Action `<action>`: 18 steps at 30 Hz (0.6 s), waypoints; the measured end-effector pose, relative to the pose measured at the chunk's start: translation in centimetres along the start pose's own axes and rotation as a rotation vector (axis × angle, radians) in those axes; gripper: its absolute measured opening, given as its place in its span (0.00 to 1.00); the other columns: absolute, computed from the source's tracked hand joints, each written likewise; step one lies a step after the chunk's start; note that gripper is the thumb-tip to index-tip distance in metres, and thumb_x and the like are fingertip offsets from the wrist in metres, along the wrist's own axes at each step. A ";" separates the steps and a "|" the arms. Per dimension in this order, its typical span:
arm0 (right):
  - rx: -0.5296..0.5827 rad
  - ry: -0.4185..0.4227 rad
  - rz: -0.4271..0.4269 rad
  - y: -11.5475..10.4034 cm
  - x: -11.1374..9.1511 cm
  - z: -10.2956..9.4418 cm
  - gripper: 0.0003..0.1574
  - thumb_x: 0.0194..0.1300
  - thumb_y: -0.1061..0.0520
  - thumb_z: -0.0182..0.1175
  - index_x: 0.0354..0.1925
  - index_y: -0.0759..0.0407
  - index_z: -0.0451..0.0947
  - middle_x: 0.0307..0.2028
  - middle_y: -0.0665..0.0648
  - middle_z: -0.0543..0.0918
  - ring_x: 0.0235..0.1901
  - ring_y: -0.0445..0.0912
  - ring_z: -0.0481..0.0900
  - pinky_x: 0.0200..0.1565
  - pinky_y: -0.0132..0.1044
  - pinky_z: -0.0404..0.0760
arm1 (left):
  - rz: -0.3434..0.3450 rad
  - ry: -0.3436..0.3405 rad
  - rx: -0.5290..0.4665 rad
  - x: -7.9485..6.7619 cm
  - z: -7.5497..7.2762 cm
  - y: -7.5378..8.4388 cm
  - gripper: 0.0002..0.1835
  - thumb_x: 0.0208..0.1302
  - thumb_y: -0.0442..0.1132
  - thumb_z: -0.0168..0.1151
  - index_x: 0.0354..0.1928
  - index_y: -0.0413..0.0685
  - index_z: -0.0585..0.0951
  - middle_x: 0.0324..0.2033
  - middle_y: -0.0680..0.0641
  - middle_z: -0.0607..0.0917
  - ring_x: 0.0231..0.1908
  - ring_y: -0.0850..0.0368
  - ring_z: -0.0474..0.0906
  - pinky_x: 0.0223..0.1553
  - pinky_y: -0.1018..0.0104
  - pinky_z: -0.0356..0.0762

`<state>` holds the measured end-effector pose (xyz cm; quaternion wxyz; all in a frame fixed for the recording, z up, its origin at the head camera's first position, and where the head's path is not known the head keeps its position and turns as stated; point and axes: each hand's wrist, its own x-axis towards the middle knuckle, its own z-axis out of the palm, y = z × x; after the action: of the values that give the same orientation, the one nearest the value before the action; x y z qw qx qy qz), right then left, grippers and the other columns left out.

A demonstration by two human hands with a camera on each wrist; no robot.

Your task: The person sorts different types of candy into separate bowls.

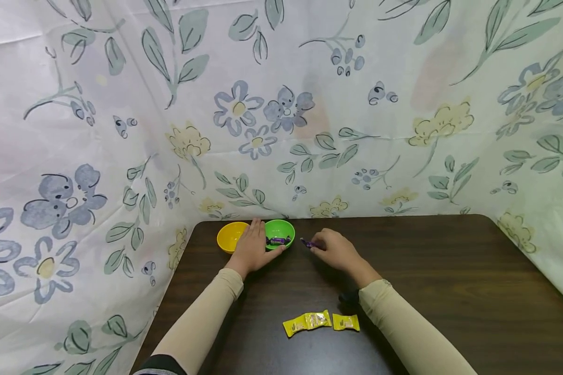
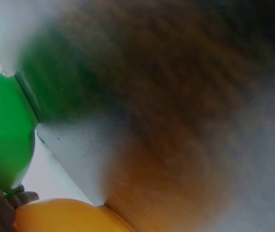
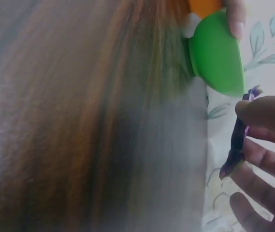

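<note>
My left hand (image 1: 253, 249) lies across the gap between a yellow bowl (image 1: 229, 237) and a green bowl (image 1: 280, 227), fingers straight and thumb along the green bowl's near rim. Inside the green bowl is a purple-wrapped candy (image 1: 278, 241). Just right of that bowl, my right hand (image 1: 336, 250) pinches another twist-wrapped purple candy (image 3: 238, 140) between thumb and fingers. In the left wrist view, both bowls appear at the left and bottom edges, with the hand partly hidden behind them.
Nearer on the dark wooden table (image 1: 431, 271) lie several yellow-wrapped pieces (image 1: 307, 322), two of them end to end and one (image 1: 345, 322) a little to the right. A floral cloth (image 1: 338, 172) hangs behind the table and along its sides.
</note>
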<state>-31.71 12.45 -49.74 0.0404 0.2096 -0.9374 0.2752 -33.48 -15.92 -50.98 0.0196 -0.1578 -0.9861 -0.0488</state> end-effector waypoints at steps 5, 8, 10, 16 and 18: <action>-0.025 0.040 -0.016 -0.5 0.8 0.1 0.09 0.69 0.53 0.72 0.45 0.55 0.89 0.40 0.50 0.83 0.42 0.45 0.85 0.48 0.47 0.87 | 0.010 0.006 -0.018 0.1 0.0 -0.1 0.62 0.70 0.82 0.39 0.82 0.32 0.55 0.83 0.33 0.56 0.85 0.40 0.47 0.85 0.47 0.45; -0.030 0.063 -0.033 -1.1 1.4 0.0 0.10 0.68 0.53 0.72 0.45 0.55 0.89 0.41 0.51 0.84 0.43 0.46 0.86 0.50 0.48 0.87 | 0.008 0.016 -0.011 0.1 -0.1 -0.1 0.62 0.70 0.82 0.39 0.82 0.32 0.56 0.83 0.33 0.57 0.85 0.40 0.48 0.85 0.47 0.46; -0.031 0.074 -0.046 -1.4 1.8 0.0 0.10 0.68 0.53 0.73 0.45 0.55 0.89 0.41 0.52 0.84 0.44 0.47 0.86 0.51 0.49 0.86 | 0.007 0.021 -0.009 0.1 -0.1 -0.1 0.62 0.70 0.82 0.39 0.82 0.32 0.56 0.83 0.33 0.57 0.85 0.40 0.48 0.85 0.47 0.47; -0.057 0.078 -0.064 -2.3 2.6 0.3 0.10 0.68 0.53 0.73 0.46 0.54 0.90 0.39 0.51 0.84 0.43 0.47 0.86 0.49 0.48 0.86 | 0.010 0.014 -0.014 0.1 -0.2 -0.2 0.62 0.70 0.82 0.40 0.82 0.32 0.56 0.83 0.33 0.57 0.85 0.40 0.49 0.85 0.47 0.47; -0.068 0.075 -0.077 -2.6 2.8 0.5 0.10 0.68 0.53 0.72 0.46 0.54 0.90 0.39 0.51 0.84 0.43 0.47 0.86 0.49 0.48 0.85 | 0.007 0.010 -0.011 0.1 -0.1 -0.2 0.62 0.70 0.82 0.40 0.82 0.32 0.56 0.83 0.33 0.57 0.85 0.40 0.48 0.85 0.47 0.47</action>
<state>-33.17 9.21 -48.34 0.0931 0.2334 -0.9353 0.2493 -33.60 -16.12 -50.91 0.0240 -0.1611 -0.9851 -0.0551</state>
